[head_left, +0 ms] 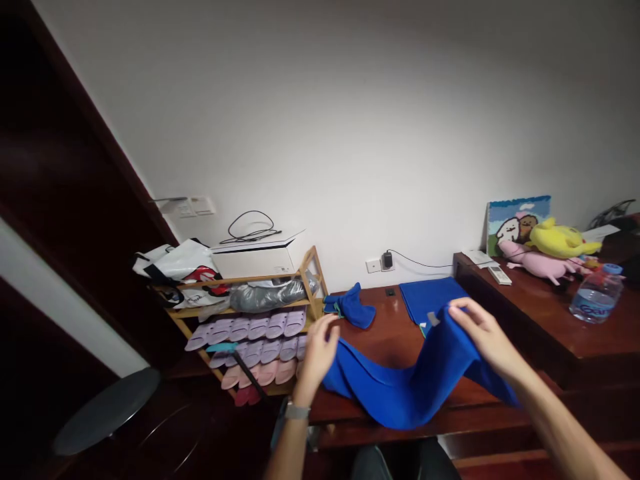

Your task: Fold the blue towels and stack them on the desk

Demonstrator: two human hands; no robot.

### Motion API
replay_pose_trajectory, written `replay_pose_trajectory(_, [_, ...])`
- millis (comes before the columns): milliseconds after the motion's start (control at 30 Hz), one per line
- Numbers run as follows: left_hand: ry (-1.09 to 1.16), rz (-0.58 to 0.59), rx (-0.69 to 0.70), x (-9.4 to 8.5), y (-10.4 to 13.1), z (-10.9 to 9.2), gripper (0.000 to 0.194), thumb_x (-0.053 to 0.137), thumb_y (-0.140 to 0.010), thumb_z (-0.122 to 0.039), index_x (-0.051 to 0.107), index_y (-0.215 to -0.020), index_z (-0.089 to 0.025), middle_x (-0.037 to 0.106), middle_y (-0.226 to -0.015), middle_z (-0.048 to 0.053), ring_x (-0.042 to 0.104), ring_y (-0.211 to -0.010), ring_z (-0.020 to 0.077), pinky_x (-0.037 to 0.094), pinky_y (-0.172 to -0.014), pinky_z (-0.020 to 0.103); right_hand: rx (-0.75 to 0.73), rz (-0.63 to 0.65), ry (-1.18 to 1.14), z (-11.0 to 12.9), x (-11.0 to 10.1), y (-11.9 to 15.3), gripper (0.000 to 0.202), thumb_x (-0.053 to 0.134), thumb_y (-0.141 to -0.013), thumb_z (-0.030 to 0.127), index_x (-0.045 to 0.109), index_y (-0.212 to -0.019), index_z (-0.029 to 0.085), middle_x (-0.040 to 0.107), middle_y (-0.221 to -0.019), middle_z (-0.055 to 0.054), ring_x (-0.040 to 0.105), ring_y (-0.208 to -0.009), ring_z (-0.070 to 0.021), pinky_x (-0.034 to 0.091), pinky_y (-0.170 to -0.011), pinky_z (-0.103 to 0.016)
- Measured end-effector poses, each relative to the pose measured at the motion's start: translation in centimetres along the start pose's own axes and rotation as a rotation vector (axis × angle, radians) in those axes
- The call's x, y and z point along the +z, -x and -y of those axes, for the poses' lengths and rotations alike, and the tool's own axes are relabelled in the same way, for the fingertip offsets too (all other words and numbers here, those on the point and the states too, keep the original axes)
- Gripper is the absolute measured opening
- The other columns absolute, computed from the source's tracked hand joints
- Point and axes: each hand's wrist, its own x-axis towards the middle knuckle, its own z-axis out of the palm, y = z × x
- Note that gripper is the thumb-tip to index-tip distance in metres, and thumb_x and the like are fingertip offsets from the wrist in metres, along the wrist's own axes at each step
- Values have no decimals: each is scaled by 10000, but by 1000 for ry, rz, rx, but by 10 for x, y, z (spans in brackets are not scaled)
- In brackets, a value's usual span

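Note:
A blue towel [400, 393] hangs in a slack curve between my two hands, over the front of the reddish-brown wooden desk [387, 350]. My left hand [320, 347], with a grey band on the wrist, is closed at the towel's left end; its fingertips are partly hidden. On the right, my right hand [480, 330] pinches the raised upper edge between thumb and fingers, and some cloth drapes below that hand. Behind the held towel lies a flat folded blue towel [430, 293] against the wall. A crumpled blue cloth [355, 310] sits at the desk's back left.
Left of the desk stands a wooden rack [313, 267] with rows of slippers [260, 327] and a white box [255, 257] on top. A raised cabinet [545, 327] at right bears a water bottle [597, 293], plush toys [563, 240] and a remote [500, 275]. A round stool [107, 410] stands lower left.

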Motion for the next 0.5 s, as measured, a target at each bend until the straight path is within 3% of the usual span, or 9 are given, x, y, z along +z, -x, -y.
replay_pose_trajectory(100, [164,389,123,48,28,-62,452,671,-966,-480,665,-1366,-270,714,-1407,86,638,-1338,264,473,-1181,428,-92,283,29,10,43,11,438,682,-911,666,740,-932,232,707,-830,-14,602,-761,-180,483,-729,-302])
replay_pose_trajectory(200, [301,583,134,66,46,-103,536,739,-945,-497,651,-1419,-262,746,-1366,85,706,-1230,259,545,-1083,365,-129,398,44,8,61,18,405,698,-925,621,768,-924,222,682,-771,-3,549,-708,-159,425,-680,-292])
replay_pose_trajectory(300, [293,645,100,64,48,-113,496,793,-909,-472,718,-1346,-248,792,-1284,68,733,-1166,265,553,-1043,350,-59,393,-13,1,55,23,393,727,-913,603,755,-952,213,618,-733,18,501,-691,-140,382,-650,-278])
replay_pose_trajectory(367, [234,676,96,60,46,-111,327,794,-907,-442,806,-1164,-239,838,-1122,45,766,-1033,247,565,-970,328,16,431,-82,-6,46,27,406,754,-893,589,723,-1050,216,579,-734,39,483,-686,-130,378,-647,-266])
replay_pose_trajectory(433, [175,647,97,56,44,-107,211,750,-937,-418,835,-955,-226,845,-944,31,765,-880,216,563,-875,300,72,492,-144,-16,41,35,454,787,-864,550,672,-1170,234,575,-768,49,492,-703,-131,404,-657,-257])
replay_pose_trajectory(500, [174,554,79,52,43,-103,245,711,-957,-417,815,-866,-214,826,-855,29,743,-804,197,550,-799,281,86,515,-132,-31,42,48,442,811,-826,496,667,-1164,252,606,-811,41,529,-740,-144,452,-687,-263])
